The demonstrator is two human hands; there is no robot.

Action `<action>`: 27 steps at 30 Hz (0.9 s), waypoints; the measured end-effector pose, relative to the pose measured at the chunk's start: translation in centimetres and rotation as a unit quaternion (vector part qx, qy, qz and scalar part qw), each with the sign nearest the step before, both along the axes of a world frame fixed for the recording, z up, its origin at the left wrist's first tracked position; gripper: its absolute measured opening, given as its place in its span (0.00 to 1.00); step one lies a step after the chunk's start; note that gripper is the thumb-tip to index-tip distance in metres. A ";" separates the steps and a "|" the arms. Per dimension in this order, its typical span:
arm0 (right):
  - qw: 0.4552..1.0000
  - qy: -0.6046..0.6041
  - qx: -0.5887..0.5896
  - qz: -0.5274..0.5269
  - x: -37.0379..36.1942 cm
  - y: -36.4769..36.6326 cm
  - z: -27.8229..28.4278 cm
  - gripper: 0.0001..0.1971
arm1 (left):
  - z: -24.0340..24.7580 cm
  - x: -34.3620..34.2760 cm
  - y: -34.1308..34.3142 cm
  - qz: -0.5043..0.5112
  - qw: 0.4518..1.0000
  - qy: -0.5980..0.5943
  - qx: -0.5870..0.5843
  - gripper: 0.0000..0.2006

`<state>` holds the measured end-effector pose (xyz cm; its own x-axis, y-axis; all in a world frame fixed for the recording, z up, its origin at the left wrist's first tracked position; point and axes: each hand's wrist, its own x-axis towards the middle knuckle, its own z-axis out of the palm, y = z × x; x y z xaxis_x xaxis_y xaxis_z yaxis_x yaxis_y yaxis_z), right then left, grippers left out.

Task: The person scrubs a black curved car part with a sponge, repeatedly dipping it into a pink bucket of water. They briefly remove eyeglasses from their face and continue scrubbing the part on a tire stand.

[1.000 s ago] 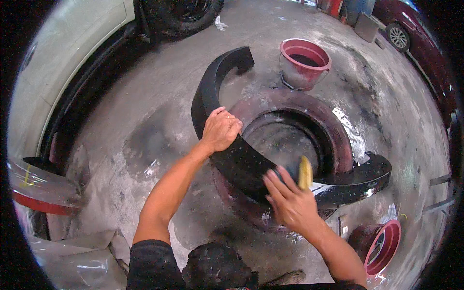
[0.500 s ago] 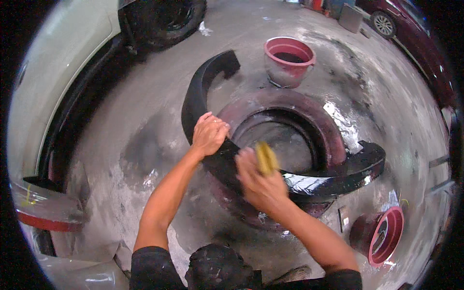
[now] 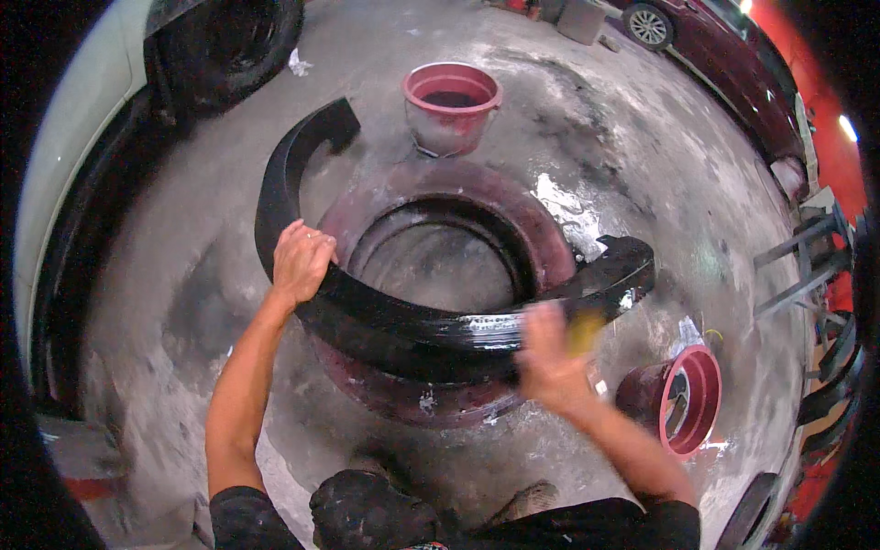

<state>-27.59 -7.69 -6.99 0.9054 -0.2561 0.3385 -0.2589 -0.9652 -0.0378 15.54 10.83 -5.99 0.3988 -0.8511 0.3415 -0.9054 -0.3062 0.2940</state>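
Note:
A long, curved black fender flare (image 3: pixel 394 335) lies across a tyre (image 3: pixel 490 183) on the floor. The tyre is coated in dusty reddish-pink. My left hand (image 3: pixel 304 261) is closed over the flare's upper edge, left of the middle. A yellow sponge (image 3: pixel 585 332), smeared by motion, is in my right hand (image 3: pixel 550 357), over the right part of the flare. That hand's fingers are blurred. Wet, shiny patches show on the flare beside the right hand.
Beyond the tyre stands a red bucket (image 3: pixel 454 119) with dark contents. Another red bucket (image 3: pixel 692 403) is tipped on its side at the right. A pale car (image 3: pixel 87 119) is at the left, a dark red car (image 3: pixel 724 73) at the far right. Metal stands (image 3: pixel 802 266) line the right edge.
My right hand and the sponge have moved right along the flare. My left hand keeps its place on it. The whole view has shifted, so the scene sits further left.

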 end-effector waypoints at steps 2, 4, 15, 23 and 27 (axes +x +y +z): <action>0.998 0.001 0.043 0.050 7.9 6.4 1.5 0.34 | 0.2 0.0 0.3 0.012 1.000 0.002 -0.008 0.21; 0.987 -0.073 -0.047 0.134 14.9 10.9 -1.4 0.34 | -0.7 0.5 0.1 -0.001 1.000 -0.016 -0.015 0.21; 0.985 -0.111 0.075 -0.112 -5.7 -9.3 0.5 0.27 | 0.0 -0.1 0.4 0.000 0.999 0.016 -0.031 0.20; 0.992 -0.104 0.065 0.007 -1.2 0.9 -0.5 0.24 | -0.5 0.9 1.0 0.004 0.999 0.022 -0.030 0.19; 0.923 -0.223 0.139 -0.283 -3.8 -12.7 1.0 0.23 | -1.2 1.1 0.1 -0.026 0.995 -0.070 -0.063 0.18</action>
